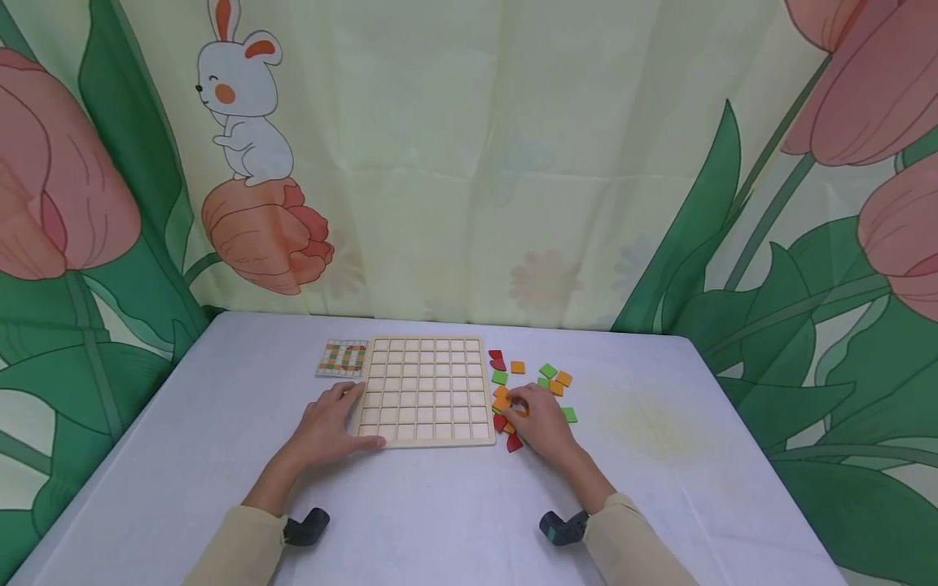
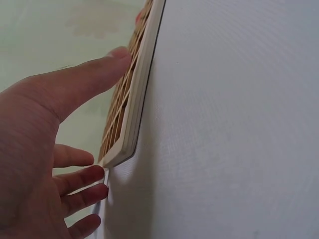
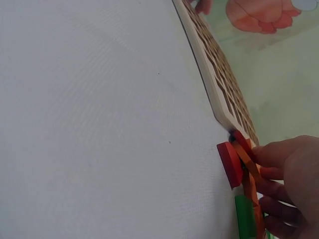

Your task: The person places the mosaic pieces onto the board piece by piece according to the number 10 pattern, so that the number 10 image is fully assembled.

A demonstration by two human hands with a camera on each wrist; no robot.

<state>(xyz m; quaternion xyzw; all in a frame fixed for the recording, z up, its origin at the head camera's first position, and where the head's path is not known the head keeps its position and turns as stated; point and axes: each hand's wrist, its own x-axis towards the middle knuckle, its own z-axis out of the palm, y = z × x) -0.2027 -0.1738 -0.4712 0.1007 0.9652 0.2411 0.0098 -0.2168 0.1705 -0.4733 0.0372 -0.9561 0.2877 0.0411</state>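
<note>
A pale wooden grid board (image 1: pixel 427 392), divided into many square cells, lies flat on the table. My left hand (image 1: pixel 327 425) is at its near left corner, the thumb (image 2: pixel 107 67) straight along the front edge and the loosely bent fingers beside the left side. Off the board's right side, my right hand (image 1: pixel 542 419) reaches into a loose group of coloured tiles. Its thumb and fingers pinch an orange tile (image 3: pixel 249 162) among the others. Close by lie a red curved piece (image 3: pixel 230 164) and a green tile (image 3: pixel 244 216). The fingers partly cover the pile.
A pattern card (image 1: pixel 342 358) with orange and green squares lies left of the board. Further orange (image 1: pixel 518 367), green (image 1: pixel 548 370) and red pieces (image 1: pixel 497 360) are scattered beyond my right hand. White cloth (image 1: pixel 440 505) covers the table; a printed curtain (image 1: pixel 454 163) hangs behind.
</note>
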